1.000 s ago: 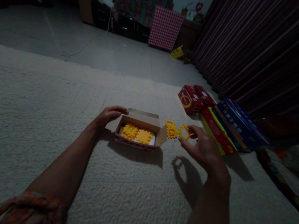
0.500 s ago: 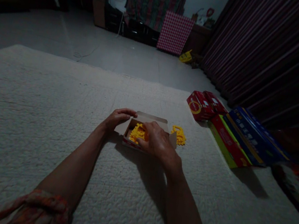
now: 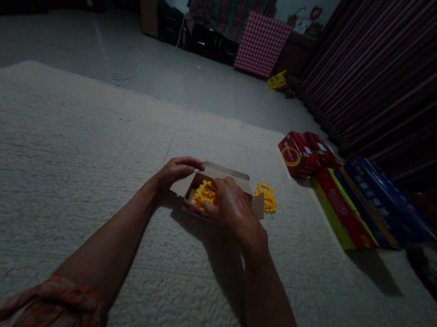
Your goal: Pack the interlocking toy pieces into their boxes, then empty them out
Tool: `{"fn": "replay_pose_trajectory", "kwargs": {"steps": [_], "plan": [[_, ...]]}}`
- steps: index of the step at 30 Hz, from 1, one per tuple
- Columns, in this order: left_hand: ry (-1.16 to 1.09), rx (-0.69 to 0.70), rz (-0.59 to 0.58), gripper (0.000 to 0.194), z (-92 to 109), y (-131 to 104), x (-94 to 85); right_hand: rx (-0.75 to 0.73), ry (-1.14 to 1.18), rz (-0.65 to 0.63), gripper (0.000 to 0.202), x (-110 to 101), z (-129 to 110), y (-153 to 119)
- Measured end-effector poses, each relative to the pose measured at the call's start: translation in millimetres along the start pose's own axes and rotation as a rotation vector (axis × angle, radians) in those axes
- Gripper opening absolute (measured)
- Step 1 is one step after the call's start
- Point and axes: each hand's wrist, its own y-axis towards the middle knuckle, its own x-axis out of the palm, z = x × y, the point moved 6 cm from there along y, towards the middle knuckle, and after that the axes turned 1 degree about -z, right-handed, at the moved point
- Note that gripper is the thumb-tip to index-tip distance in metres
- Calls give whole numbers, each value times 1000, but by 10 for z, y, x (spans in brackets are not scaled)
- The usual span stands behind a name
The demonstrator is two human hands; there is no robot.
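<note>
A small open cardboard box point(image 3: 225, 171) sits on the pale quilted mat, with its flaps spread out. My left hand point(image 3: 175, 172) grips the box at its back left corner, fingers and thumb reaching along the side flap. Inside the box lies a yellow toothed plastic piece point(image 3: 204, 192), looking like a toy track part. My right hand point(image 3: 232, 205) reaches in from the right, with fingers and thumb closed around that piece and covering much of it. More yellow plastic pieces point(image 3: 266, 199) lie on the mat just right of the box.
Red boxes point(image 3: 299, 156) stand on the mat to the right. Nearer, a green and red carton point(image 3: 340, 209) adjoins a blue carton point(image 3: 384, 199). A dark curtain point(image 3: 380, 73) hangs along the right, and a checked cloth point(image 3: 262, 45) drapes over furniture at the back.
The view has shifted slightly, so the scene sits a little further right. Both hands keep nearly the same places at the box, and the yellow piece remains in it.
</note>
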Motion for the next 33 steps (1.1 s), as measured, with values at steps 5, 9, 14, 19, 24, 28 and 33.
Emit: {"fn": "replay_pose_trajectory", "kwargs": {"steps": [5,9,14,19,24,28,33], "plan": [[2,18,12,27,7,-2,-2,-8,19,-4,23,-19,-13,-11],[9,6,15,27,12,-14,8,43,-10,-48,20,-66,5,-38],[16,-12,27,29,25,-19,15,97,-89,-129,13,-146,52,-55],[48,1,26,29,32,-7,7,183,-110,-221,21,-164,51,-30],[92,20,17,27,36,9,-1,173,-88,-234,26,-94,34,-2],[75,0,21,28,35,-1,5,146,-73,-193,22,-139,-4,-35],[47,-44,34,28,15,-26,11,101,-4,-4,16,-581,121,-151]]}}
